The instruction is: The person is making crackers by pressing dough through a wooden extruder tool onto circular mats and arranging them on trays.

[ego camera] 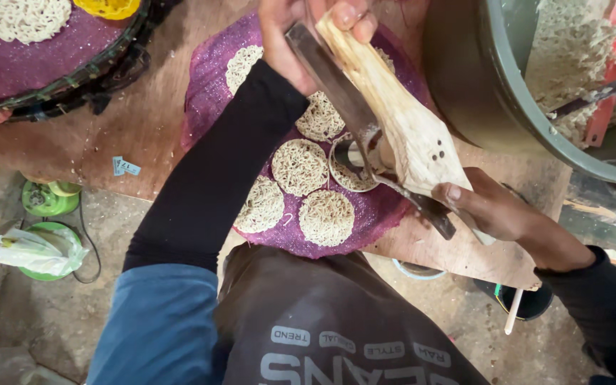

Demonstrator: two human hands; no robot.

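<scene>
Wooden press clasped at both ends – left grip top, right grip bottom

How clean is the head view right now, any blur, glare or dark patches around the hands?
Head view: even, soft light, no glare; the noodle discs on the purple mat are sharp; left hand is cut by the top edge; the wooden press and right hand look slightly soft; the tub wall is shadowed.

Your mesh tray sits centre on the surface, noodle discs on it. Second tray far left, tub far right. Wooden press above the discs.
</scene>
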